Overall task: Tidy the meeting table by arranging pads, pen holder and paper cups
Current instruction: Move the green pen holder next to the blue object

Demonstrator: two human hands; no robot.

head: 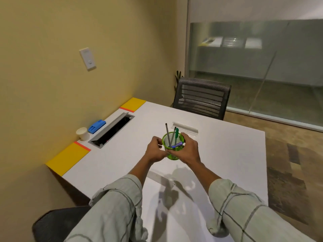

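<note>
Both hands on the green mesh pen holder (172,147), mid-table, w/ shadow below so I judge it's lifted off the table (227,151). My left hand (156,152) curls round its left side, my right hand (187,151) wraps the right side, fingers round the rim; two-handed prob. so the pens (172,136) don't tip out. Paper cup (82,133) sits far left by the wall, near the blue eraser (96,126) & cable tray (111,130). Yellow pads (68,158) lie squared along the left edge.
</note>
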